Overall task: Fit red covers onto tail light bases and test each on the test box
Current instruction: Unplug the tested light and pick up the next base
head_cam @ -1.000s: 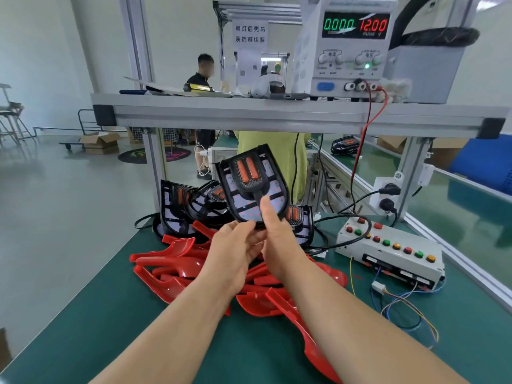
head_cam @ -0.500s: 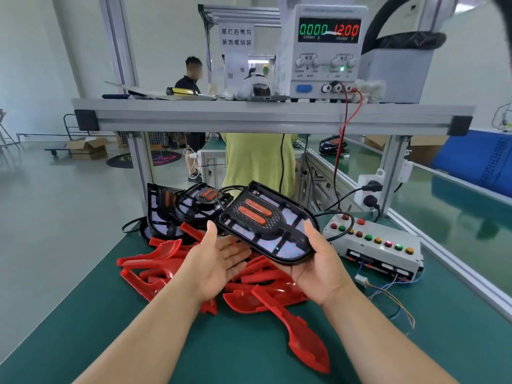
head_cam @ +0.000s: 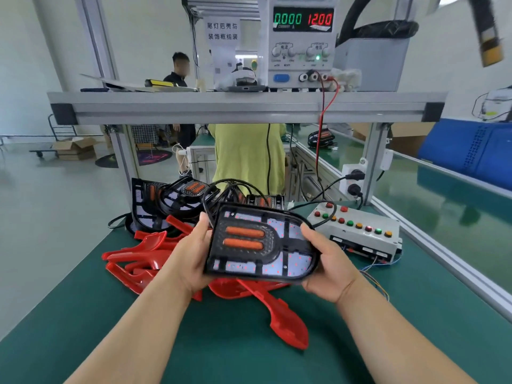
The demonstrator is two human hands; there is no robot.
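Observation:
I hold a black tail light base (head_cam: 260, 245) flat, face up, above the green table; two orange bars and small red dots show on it. My left hand (head_cam: 191, 259) grips its left edge, thumb on top. My right hand (head_cam: 325, 268) grips its rounded right end. A black cable runs from the base toward the back. Under and left of it lies a heap of red covers (head_cam: 144, 259); one red cover (head_cam: 285, 320) lies apart, nearer me. The grey test box (head_cam: 363, 239) with coloured buttons sits on the right.
More black bases (head_cam: 171, 200) stand stacked behind the red heap. A power supply (head_cam: 302, 42) reading 0.000 and 12.00 sits on the aluminium shelf (head_cam: 243, 106). Loose wires (head_cam: 374, 275) trail from the test box. A person in yellow stands behind the bench.
The base went from upright to lying flat and lower. My left hand, open beside it half a second ago, now grips its left edge.

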